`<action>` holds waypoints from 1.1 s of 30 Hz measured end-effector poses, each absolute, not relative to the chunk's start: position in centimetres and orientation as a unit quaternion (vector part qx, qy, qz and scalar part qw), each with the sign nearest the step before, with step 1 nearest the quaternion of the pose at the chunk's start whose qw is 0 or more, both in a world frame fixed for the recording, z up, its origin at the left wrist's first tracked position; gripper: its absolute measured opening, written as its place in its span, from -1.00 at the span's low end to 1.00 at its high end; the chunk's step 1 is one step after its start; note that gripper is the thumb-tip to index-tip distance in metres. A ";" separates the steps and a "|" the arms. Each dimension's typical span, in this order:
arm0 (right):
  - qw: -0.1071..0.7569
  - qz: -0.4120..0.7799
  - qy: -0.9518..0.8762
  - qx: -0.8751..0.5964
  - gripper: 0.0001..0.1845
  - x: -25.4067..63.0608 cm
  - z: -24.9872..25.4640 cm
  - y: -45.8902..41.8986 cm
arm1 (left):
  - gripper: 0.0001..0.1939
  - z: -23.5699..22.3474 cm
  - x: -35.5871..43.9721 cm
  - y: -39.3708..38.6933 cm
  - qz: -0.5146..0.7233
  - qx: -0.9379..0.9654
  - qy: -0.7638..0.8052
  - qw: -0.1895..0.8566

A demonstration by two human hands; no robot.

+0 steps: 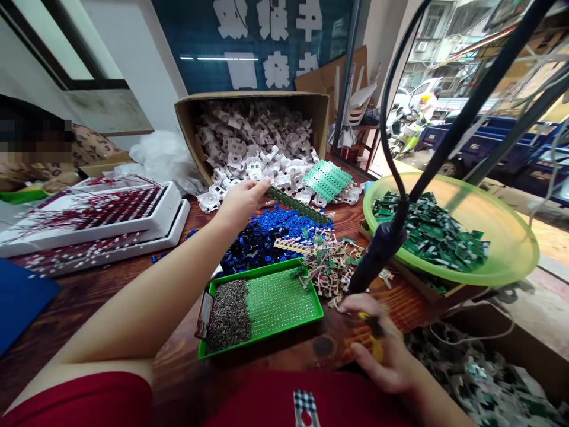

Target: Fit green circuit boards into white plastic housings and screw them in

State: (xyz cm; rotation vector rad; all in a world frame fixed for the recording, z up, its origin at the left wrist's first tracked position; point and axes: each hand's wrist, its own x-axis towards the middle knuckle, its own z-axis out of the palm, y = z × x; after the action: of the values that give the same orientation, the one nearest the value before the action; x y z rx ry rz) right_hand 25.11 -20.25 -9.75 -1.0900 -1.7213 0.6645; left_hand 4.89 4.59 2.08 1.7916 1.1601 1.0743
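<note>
My left hand (244,200) reaches out over the table, its thumb and fingers pinched on one end of a dark green circuit-board strip (299,206). The strip slants away to the right above a heap of small blue plastic parts (284,224). Close to my body, my right hand (384,341) is curled around a small yellow-and-black tool (376,338); motion blur hides its kind. Between my arms lies a green tray (284,311) with small metal screws (229,311) gathered at its left end. Beside it is a pile of small boards with wires (333,261).
A black pole-mounted tool (377,255) slants down beside my right hand. Behind stands a carton (186,127) of white plastic parts. To the right is a yellow-green basin (511,249) of green boards. White foam trays (164,216) are stacked left, near another person.
</note>
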 end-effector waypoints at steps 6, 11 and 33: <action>0.679 0.054 -0.538 -0.496 -0.57 30.2 -9.0 -19.8 | -0.82 -0.2 1.9 1.9 0.440 0.489 0.497 0.566; 0.577 0.289 -0.539 -0.542 -0.67 31.6 -8.2 -13.1 | -0.93 -1.4 1.3 -1.3 0.466 0.367 0.495 0.634; 0.298 0.552 -0.622 -0.469 -0.45 28.8 -7.9 -4.3 | -0.93 -5.6 2.1 -5.7 0.537 0.202 0.448 0.686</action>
State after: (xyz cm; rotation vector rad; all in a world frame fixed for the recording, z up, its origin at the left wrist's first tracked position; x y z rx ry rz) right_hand 28.83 -4.29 -7.88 -1.2462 -1.6515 1.4657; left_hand 2.09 -5.68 -5.60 0.4521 1.0030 1.2035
